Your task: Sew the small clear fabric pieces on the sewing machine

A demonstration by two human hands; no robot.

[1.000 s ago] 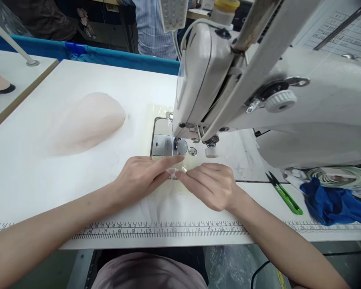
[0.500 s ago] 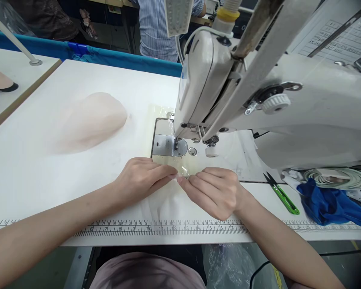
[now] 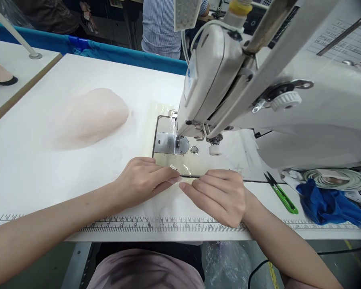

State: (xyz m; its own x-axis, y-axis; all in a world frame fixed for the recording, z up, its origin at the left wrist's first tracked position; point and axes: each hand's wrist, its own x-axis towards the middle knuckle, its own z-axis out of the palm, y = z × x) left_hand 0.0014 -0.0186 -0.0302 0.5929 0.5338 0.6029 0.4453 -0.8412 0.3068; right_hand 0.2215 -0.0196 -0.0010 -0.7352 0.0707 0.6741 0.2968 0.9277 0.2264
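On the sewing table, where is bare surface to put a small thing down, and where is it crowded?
Bare table lies left of the left hand, between the ruler strip and the pale fabric mound; also behind the mound, up to the blue edge. Crowded: around the needle plate, both hands, and at right the green snips and blue cloth.

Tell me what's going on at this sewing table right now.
A person sits at a white sewing machine. Both hands rest on a sheer white fabric piece lying on the table, just in front of the needle plate. The left hand and right hand meet fingertip to fingertip, pinching its edge. Green thread snips lie to the right.
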